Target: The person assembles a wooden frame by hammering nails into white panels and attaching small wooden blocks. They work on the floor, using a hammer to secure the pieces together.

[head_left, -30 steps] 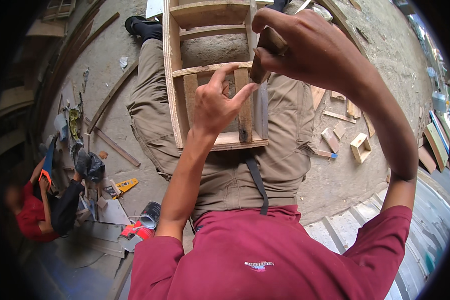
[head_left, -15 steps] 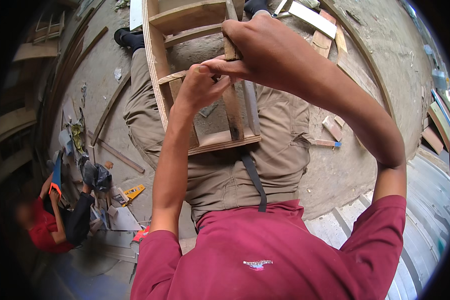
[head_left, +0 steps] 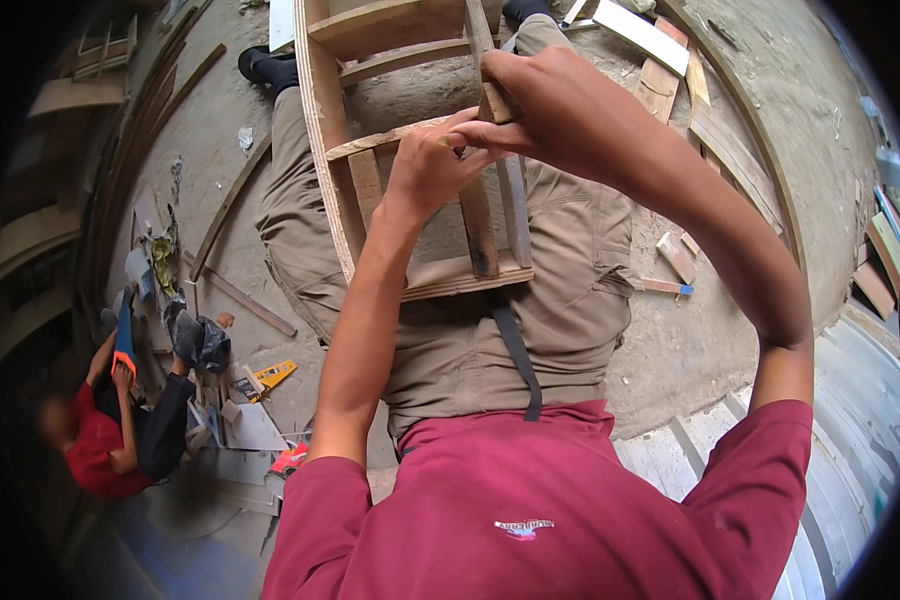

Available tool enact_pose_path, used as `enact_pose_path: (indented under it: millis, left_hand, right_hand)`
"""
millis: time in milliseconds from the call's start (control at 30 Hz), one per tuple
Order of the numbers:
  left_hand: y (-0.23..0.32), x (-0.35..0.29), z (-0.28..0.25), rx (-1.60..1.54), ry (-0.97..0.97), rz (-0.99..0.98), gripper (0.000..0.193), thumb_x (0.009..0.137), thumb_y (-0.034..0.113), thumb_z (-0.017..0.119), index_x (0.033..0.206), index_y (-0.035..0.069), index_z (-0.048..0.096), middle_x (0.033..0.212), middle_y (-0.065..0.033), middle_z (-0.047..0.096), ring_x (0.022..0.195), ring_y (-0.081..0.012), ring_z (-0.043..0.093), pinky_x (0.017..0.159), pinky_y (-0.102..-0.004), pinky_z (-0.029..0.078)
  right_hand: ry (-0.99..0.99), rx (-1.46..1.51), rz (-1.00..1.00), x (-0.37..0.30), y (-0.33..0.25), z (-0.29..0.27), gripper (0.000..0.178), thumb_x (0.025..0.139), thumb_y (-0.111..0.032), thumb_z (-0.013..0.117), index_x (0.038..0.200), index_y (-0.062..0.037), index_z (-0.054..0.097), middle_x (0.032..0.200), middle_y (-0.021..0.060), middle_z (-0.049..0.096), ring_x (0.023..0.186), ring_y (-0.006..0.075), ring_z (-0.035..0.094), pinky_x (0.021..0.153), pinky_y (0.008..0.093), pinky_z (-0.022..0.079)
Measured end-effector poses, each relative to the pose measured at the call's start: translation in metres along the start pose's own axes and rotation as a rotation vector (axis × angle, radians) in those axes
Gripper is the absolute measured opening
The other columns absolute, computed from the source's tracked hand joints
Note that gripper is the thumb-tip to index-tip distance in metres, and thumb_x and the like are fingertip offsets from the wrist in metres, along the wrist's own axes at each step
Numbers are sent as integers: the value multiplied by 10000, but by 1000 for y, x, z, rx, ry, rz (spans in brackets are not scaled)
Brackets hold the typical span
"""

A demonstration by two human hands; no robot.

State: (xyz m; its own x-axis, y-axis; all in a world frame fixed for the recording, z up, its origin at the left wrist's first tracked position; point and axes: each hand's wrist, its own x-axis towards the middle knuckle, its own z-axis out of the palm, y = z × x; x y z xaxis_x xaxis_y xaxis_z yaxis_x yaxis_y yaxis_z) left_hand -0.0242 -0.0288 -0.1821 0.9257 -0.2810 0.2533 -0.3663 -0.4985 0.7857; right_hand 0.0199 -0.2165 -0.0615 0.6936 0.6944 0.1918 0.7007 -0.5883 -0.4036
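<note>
Floor (head_left: 690,335), frame (head_left: 320,110), block (head_left: 495,103), fingers (head_left: 492,137) now together

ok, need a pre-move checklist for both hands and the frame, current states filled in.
1. Right hand gripping the wooden block: ok.
2. Left hand clear of the right: not ok, the two overlap in this view.
3. Wooden frame between the trouser legs: ok, near end at the lap.
4. Inner slat seated at its upper end: cannot tell, left hand covers it.
5. Co-worker's saw clear of the frame: ok, well off to the left.
</note>
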Motion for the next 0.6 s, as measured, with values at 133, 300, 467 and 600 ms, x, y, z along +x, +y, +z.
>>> enact_pose_path:
  millis: [133, 300, 467, 600]
  left_hand:
    - [-7, -6, 1, 82, 16, 20, 386, 807, 266, 836, 1093, 45, 702, 823, -155, 719, 707, -323, 701, 644, -376, 560]
    - [-7, -5, -2, 134, -12, 68, 388, 818, 334, 830, 1029, 37, 697, 759, -151, 691, 646, -325, 674, 583, -390, 529]
    - [-3, -3, -3, 155, -17, 72, 388, 822, 333, 826, 1042, 42, 696, 751, -151, 691, 631, -325, 670, 564, -396, 514]
    - [-4, -2, -5, 163, -32, 63, 403, 813, 336, 834, 1059, 49, 695, 713, -132, 678, 601, -305, 663, 552, -391, 512]
  right_hand:
    - [-46, 89, -22, -2, 6, 2, 581, 908, -546, 684, 895, 29, 603, 643, 202, 614, 627, 360, 669, 575, 399, 523]
    - [48, 653, 329, 0, 27, 4, 746, 989, -710, 394, 1205, -27, 601, 1008, 110, 681, 988, 200, 698, 801, 338, 592]
    - [113, 1234, 782, -3, 40, 37, 948, 922, -820, 274, 1436, -29, 369, 1343, 231, 492, 1326, 338, 489, 847, 518, 589]
    - [288, 1266, 817, -3, 11, 54, 870, 954, -777, 308, 1384, -34, 446, 1272, 177, 559, 1272, 284, 530, 953, 475, 529]
